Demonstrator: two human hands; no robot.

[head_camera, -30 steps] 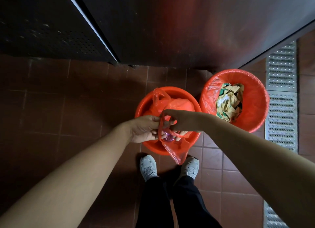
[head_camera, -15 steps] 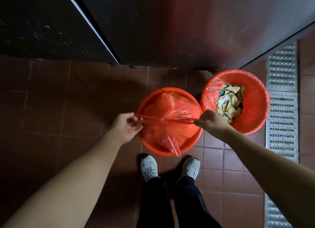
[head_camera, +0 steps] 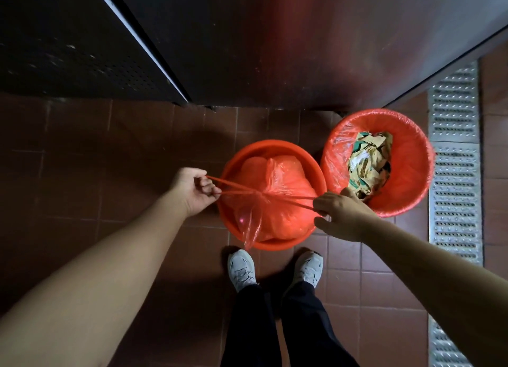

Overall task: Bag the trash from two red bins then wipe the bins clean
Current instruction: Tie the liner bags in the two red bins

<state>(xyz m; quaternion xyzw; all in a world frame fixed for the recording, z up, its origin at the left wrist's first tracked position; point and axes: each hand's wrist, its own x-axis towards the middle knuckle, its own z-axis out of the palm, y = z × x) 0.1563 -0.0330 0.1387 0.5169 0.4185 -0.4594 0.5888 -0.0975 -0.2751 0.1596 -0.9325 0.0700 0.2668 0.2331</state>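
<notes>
Shoes (head_camera: pixel 275 269) stand on the tiled floor (head_camera: pixel 110 147) just short of the nearer red bin (head_camera: pixel 233 160), a stance that puts the knot directly under the camera. Above that bin, the left hand (head_camera: pixel 192 190) pinches one twisted end of the red bag (head_camera: pixel 280 201) between curled fingers, while the right hand (head_camera: pixel 341 215) grips the opposite end in the same manner; the two strands run taut and roughly level from a crossing point over the bag's middle, which suggests that opposed pulls are cinching a knot to seal the trash inside. A loose flap of the bag hangs over the near rim. The bag itself sits in the bin, not yet lifted out. Touching or just beside it on the right, the second red bin (head_camera: pixel 412 180) keeps its liner folded over the rim and holds crumpled paper trash (head_camera: pixel 368 166), unbagged. Beyond, a dark metal panel (head_camera: pixel 302 50) backs both bins, and a drain grate (head_camera: pixel 453 147) runs along the right edge.
</notes>
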